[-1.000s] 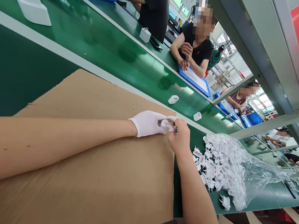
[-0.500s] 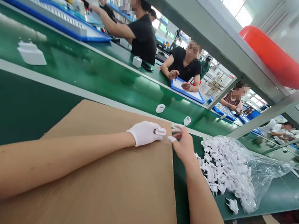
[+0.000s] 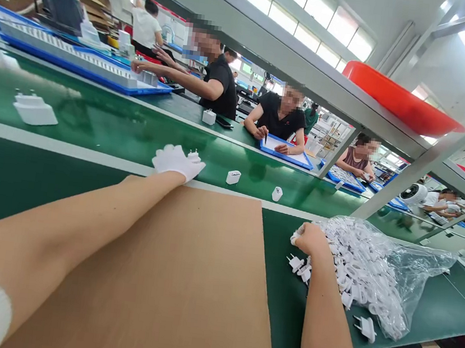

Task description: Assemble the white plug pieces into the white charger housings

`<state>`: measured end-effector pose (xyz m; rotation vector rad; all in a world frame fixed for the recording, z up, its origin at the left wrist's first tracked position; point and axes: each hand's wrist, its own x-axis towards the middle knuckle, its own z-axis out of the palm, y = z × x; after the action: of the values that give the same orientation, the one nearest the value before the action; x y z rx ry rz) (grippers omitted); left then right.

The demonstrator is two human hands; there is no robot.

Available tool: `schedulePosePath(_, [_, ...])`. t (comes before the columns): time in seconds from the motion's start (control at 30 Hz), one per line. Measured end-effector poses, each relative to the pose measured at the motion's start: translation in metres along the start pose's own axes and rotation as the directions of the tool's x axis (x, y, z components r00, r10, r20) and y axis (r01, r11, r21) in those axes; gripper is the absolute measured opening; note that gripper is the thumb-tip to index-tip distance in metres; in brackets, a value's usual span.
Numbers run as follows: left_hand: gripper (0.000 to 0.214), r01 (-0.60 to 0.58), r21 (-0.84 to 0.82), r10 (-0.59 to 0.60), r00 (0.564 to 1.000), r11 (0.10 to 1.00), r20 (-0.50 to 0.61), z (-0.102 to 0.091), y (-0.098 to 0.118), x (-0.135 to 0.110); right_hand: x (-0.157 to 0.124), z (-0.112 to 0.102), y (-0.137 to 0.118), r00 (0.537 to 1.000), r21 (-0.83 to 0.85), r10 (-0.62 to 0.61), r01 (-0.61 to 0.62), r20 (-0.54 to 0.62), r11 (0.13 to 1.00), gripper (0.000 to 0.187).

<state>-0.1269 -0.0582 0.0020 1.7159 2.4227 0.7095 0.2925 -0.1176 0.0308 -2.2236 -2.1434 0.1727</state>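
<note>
My left hand (image 3: pixel 174 161), in a white glove, is over the green conveyor belt with its fingers spread. A white charger (image 3: pixel 194 158) with its two pins up sits against the thumb side of that hand. At the left edge of a heap of white plug heads (image 3: pixel 356 268), my right hand (image 3: pixel 312 240) has its fingers curled together. White covers are on its fingertips, and what they pinch, if anything, is hidden. A few loose plug heads (image 3: pixel 295 262) lie just below the right hand. Under my left arm is a flat cardboard sheet (image 3: pixel 203 272).
Further chargers stand on the belt: a white charger (image 3: pixel 233 177), a smaller-looking one (image 3: pixel 277 193) and a large one (image 3: pixel 35 110) at left. A clear plastic bag (image 3: pixel 420 265) partly covers the heap. Overhead, a shelf carries a red tray (image 3: pixel 394 98). Co-workers sit across the belt.
My left hand has moved left and forward from the cardboard to the belt, carrying the charger, and its fingers have spread. My right hand has moved right to the heap, its fingers closing.
</note>
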Motion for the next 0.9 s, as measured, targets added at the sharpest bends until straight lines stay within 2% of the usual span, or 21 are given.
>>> schedulePosePath(0.07, [0.088, 0.054, 0.015, -0.050, 0.978, 0.998, -0.203, 0.009, 0.012, -0.002, 0.000, 0.007, -0.004, 0.990, 0.163, -0.067, 0.088, -0.126, 0.983, 0.020])
schedulePosePath(0.1, [0.089, 0.030, 0.029, -0.021, 0.968, 0.999, -0.252, 0.015, 0.021, -0.001, 0.000, 0.011, -0.008, 0.982, 0.260, -0.100, 0.139, -0.160, 0.955, 0.022])
schedulePosePath(0.13, [0.090, -0.043, 0.049, 0.053, 0.969, 0.998, -0.243, 0.022, 0.029, 0.000, 0.000, 0.015, -0.012, 0.977, 0.356, -0.135, 0.186, -0.163, 0.916, 0.024])
schedulePosePath(0.2, [0.091, -0.208, 0.078, 0.214, 0.973, 0.975, -0.088, 0.036, 0.043, 0.006, 0.000, 0.024, -0.022, 0.969, 0.532, -0.212, 0.247, -0.126, 0.810, 0.026])
schedulePosePath(0.23, [0.089, -0.258, 0.071, 0.258, 0.966, 0.963, 0.011, 0.043, 0.048, 0.010, 0.000, 0.029, -0.027, 0.963, 0.607, -0.249, 0.259, -0.103, 0.752, 0.028])
schedulePosePath(0.33, [0.075, -0.301, 0.003, 0.292, 0.928, 0.954, 0.232, 0.056, 0.055, 0.023, -0.001, 0.039, -0.041, 0.953, 0.788, -0.299, 0.220, -0.047, 0.576, 0.040])
schedulePosePath(0.4, [0.065, -0.274, -0.027, 0.271, 0.927, 0.961, 0.257, 0.057, 0.054, 0.029, -0.001, 0.041, -0.048, 0.954, 0.883, -0.300, 0.149, -0.010, 0.445, 0.045])
schedulePosePath(0.5, [0.059, -0.216, -0.025, 0.217, 0.961, 0.976, 0.173, 0.047, 0.056, 0.028, -0.002, 0.041, -0.056, 0.951, 0.963, -0.305, 0.033, 0.052, 0.267, 0.050])
schedulePosePath(0.57, [0.053, -0.202, -0.038, 0.205, 0.972, 0.979, 0.113, 0.038, 0.063, 0.016, -0.001, 0.039, -0.059, 0.945, 0.985, -0.312, -0.045, 0.095, 0.165, 0.051])
schedulePosePath(0.63, [0.040, -0.237, -0.057, 0.242, 0.964, 0.970, 0.108, 0.031, 0.075, -0.006, 0.000, 0.039, -0.061, 0.946, 0.992, -0.299, -0.109, 0.124, 0.065, 0.047])
schedulePosePath(0.7, [0.026, -0.298, -0.084, 0.308, 0.937, 0.951, 0.164, 0.026, 0.088, -0.035, 0.001, 0.039, -0.060, 0.955, 0.991, -0.275, -0.129, 0.115, -0.035, 0.046])
schedulePosePath(0.77, [0.020, -0.333, -0.136, 0.357, 0.903, 0.933, 0.238, 0.024, 0.100, -0.067, 0.002, 0.039, -0.059, 0.963, 0.986, -0.255, -0.116, 0.082, -0.123, 0.056])
schedulePosePath(0.83, [0.025, -0.309, -0.234, 0.375, 0.862, 0.922, 0.340, 0.024, 0.107, -0.095, 0.003, 0.041, -0.059, 0.966, 0.983, -0.248, -0.111, 0.071, -0.149, 0.060])
schedulePosePath(0.9, [0.040, -0.228, -0.364, 0.385, 0.803, 0.903, 0.454, 0.027, 0.109, -0.116, 0.003, 0.045, -0.060, 0.971, 0.991, -0.232, -0.089, 0.064, -0.099, 0.053])
